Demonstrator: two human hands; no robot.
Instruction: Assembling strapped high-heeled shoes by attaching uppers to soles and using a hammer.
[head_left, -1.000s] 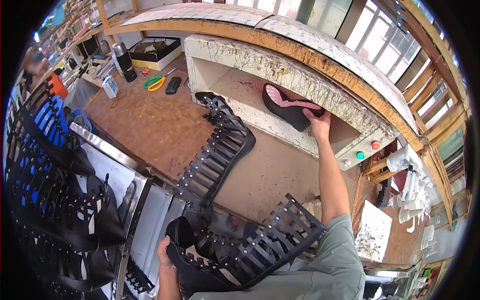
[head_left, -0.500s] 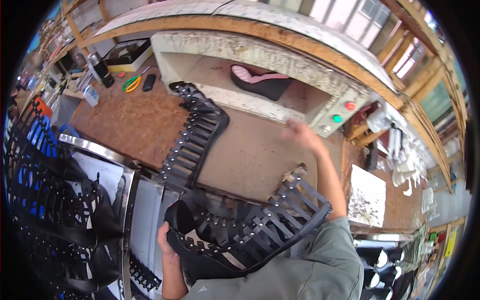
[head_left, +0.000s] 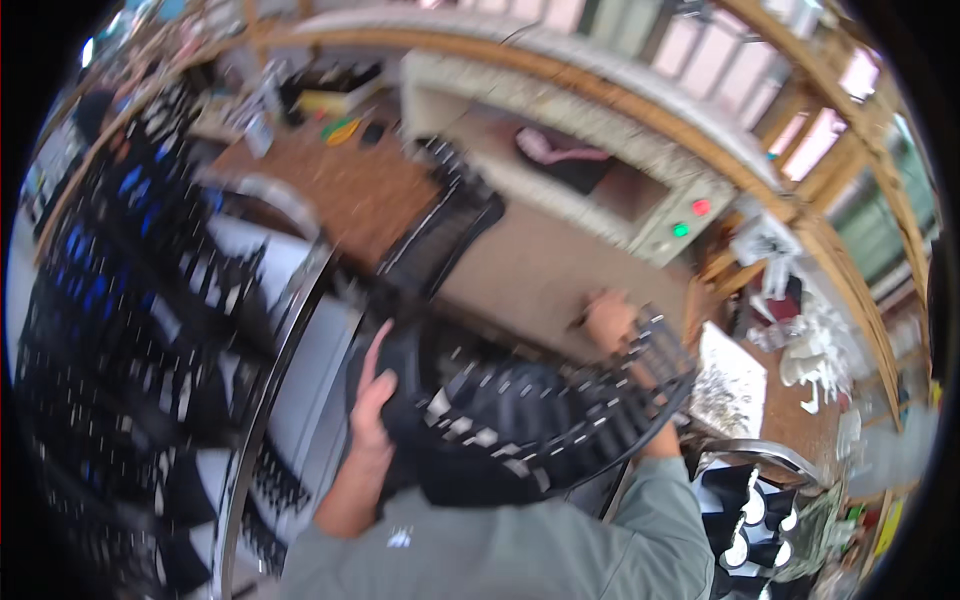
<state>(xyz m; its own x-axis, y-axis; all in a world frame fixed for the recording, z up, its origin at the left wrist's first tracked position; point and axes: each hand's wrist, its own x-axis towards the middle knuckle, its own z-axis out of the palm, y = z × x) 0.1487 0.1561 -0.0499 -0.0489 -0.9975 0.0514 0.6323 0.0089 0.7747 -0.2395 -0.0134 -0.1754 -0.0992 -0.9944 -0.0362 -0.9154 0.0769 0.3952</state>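
A tall black sandal boot point(head_left: 500, 420), with many studded straps and a thick sole, lies across in front of my body. My left hand point(head_left: 370, 410) grips it at the shoe end, on the left. Beyond the strapped shaft, my right hand point(head_left: 608, 318) is over the brown bench board point(head_left: 520, 290), its forearm partly hidden by the straps. Motion smears its fingers. Another black strapped boot point(head_left: 450, 230) lies on the bench farther left.
A white open-fronted box point(head_left: 640, 240) with red and green buttons stands at the back; a pink-lined black shoe point(head_left: 570, 160) sits inside. Racked black strapped boots point(head_left: 130, 340) fill the left. A stained white sheet point(head_left: 730, 385) lies at right, near white gloves point(head_left: 815, 350).
My right hand has come down and back toward the held boot. The boot and my left hand have shifted up and right in the picture, and the whole view has turned.
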